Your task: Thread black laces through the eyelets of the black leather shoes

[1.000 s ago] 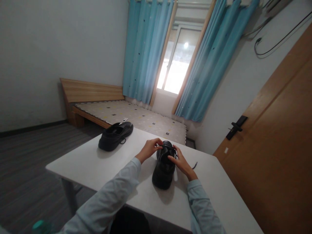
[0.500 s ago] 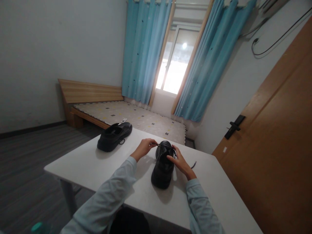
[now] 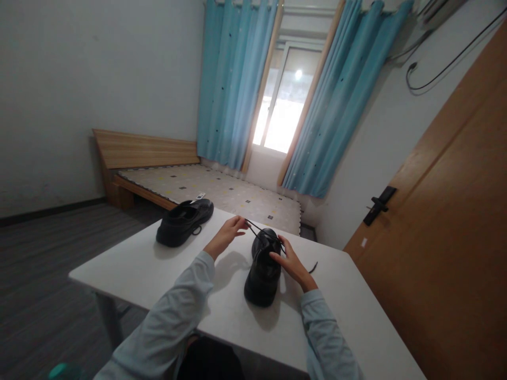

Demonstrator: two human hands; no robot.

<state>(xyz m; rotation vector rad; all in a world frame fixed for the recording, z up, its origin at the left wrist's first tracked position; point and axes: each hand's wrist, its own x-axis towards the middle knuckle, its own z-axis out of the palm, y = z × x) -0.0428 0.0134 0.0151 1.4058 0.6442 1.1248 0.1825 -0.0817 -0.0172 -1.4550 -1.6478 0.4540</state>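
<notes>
- White table (image 3: 166,264) fills the foreground of a small room, with a bare wooden bed (image 3: 158,174) beyond it, blue curtains (image 3: 233,84) either side of a bright window (image 3: 283,105), and a brown door (image 3: 443,211) on the right.
- Near shoe (image 3: 262,269), black and glossy, stands on its sole near the middle of the table, between the two hands; its long axis runs almost straight away from the person, the rounded end nearest the camera and the laced part at the far end.
- Black lace (image 3: 258,231) rises taut from the top of that shoe, slanting up and to the left into the left hand.
- Left hand (image 3: 225,237) is up and to the left of the shoe, apart from the leather, its fingertips pinched shut on the lace end.
- Right hand (image 3: 291,258) lies against the shoe's right side, fingers reaching onto the lacing; whether they pinch a lace or only press there cannot be told.
- Loose lace end (image 3: 312,267) lies on the table just right of the right hand.
- Second black shoe (image 3: 184,222) sits well apart near the far left edge, lying crosswise to the first.
</notes>
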